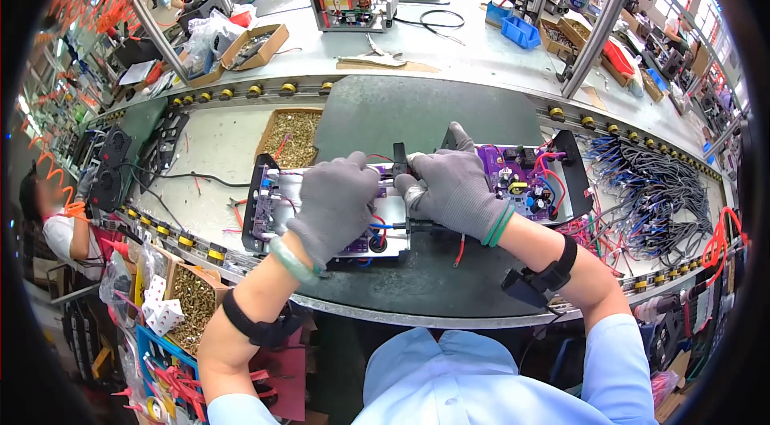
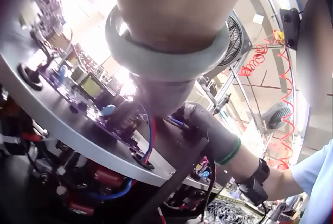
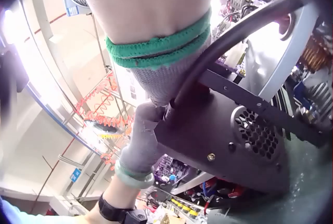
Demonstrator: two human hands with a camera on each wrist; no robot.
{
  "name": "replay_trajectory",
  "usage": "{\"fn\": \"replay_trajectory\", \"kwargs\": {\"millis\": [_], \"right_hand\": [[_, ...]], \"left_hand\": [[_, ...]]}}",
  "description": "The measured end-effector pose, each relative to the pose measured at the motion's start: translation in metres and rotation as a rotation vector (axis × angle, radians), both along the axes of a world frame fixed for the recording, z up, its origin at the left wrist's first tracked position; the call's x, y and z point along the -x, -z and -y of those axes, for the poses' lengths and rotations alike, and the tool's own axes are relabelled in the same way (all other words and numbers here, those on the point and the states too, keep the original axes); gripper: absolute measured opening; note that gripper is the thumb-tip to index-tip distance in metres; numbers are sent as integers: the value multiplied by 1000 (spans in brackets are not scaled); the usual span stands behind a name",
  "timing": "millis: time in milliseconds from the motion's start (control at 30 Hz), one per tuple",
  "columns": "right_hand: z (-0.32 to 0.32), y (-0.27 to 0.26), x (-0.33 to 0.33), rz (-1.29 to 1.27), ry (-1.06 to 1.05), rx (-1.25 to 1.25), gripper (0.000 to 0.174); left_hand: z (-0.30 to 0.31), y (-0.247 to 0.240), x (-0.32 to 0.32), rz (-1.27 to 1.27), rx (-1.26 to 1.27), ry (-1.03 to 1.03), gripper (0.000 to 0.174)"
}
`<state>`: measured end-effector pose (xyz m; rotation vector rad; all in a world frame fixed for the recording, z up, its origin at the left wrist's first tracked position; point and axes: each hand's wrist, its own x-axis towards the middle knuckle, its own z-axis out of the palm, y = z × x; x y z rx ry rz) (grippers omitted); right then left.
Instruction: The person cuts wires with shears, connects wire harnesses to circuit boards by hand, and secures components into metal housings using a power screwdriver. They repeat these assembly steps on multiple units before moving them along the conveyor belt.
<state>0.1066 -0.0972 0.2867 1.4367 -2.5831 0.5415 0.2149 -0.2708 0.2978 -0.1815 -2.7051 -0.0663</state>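
Note:
Two open units with purple circuit boards lie side by side, the left unit [image 1: 263, 212] and the right unit [image 1: 513, 172]. Over the inner end of the left unit is my gloved left hand [image 1: 337, 204], fingers bent, fingertips hidden at a black end panel [image 1: 399, 154]. My gloved right hand [image 1: 457, 192] grips at that panel from the other side, thumb and forefinger close to its edge. In the right wrist view, the black panel [image 3: 208, 130] has vent holes, and a thick black cable [image 3: 229, 39] runs into it. Red and blue wires [image 2: 151, 138] pass through the metal plate.
A box of brass fittings [image 1: 290, 136] stands behind the left unit. Bundled grey cables [image 1: 658, 200] lie at the right. Across the rollers [image 1: 289, 89] stands another open unit [image 1: 350, 0]. Another person [image 1: 68, 236] is at the far left.

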Motion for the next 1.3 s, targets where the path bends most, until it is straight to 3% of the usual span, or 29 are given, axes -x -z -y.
{"fn": "replay_trajectory", "kwargs": {"millis": [267,400,467,533,600,633,667,700,733,800,867,933,967,1000,1067,1100,1133,1167,1233,1267,1300], "right_hand": [[2,-1,0,71,37,-10,39],[-6,-13,-4,129,49,-87,39],[-16,-4,0,155,-73,213,32],[-48,-17,-3,205,-209,442,37],[-102,-39,-15,171,-316,613,43],[-134,-37,-18,158,-305,603,45],[-171,-44,-21,179,-255,528,38],[-208,-34,-21,327,-188,478,35],[-243,-21,-20,471,-128,433,32],[-303,19,-22,704,74,298,24],[-330,53,-26,476,314,-179,31],[-344,112,-26,-72,305,-281,41],[-350,143,-29,-78,311,-430,50],[-355,168,-32,-53,332,-271,50],[-357,158,-34,7,250,-265,49],[-357,143,-36,84,282,-107,44],[-358,123,-36,72,274,-102,44],[-361,100,-34,93,242,-52,41],[-363,51,-28,98,161,67,36],[-362,30,-24,92,159,75,36],[-359,10,-19,65,152,138,36]], "left_hand": [[0,4,3,-30,25,3,9],[4,0,-4,55,-142,-68,7],[15,8,-2,50,-458,-7,6],[18,11,-12,7,-601,21,12],[-1,-2,-36,-164,-345,-30,28],[-15,-7,-49,-244,-353,-5,27],[-31,-17,-62,-331,-180,80,27],[-46,-8,-77,-370,-272,93,26],[-71,-10,-95,-208,-453,-7,26],[-106,20,-101,-130,-417,185,26],[-151,54,-81,74,-525,344,32],[-198,78,-55,151,-493,429,37],[-225,84,-43,200,-448,434,40],[-249,88,-29,164,-373,478,42],[-291,109,-8,137,-200,505,46],[-306,119,5,91,-164,468,44],[-314,122,14,53,-126,430,42],[-313,110,20,36,-118,423,42],[-308,68,27,366,-213,345,39],[-303,51,33,360,-204,344,39],[-295,33,40,136,-237,447,39]]}}
